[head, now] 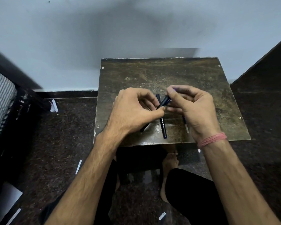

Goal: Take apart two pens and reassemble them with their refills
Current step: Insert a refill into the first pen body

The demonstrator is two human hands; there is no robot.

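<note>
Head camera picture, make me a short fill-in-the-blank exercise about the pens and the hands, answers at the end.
1. Both hands hold a dark pen piece above the small ____.
2. A pen with white lettering lies on the board, not ____ by either hand.
3. The pink thread band is on the ____ wrist.
4. The left hand and right hand have their fingers ____.

Answers: board; held; right; curled
</note>
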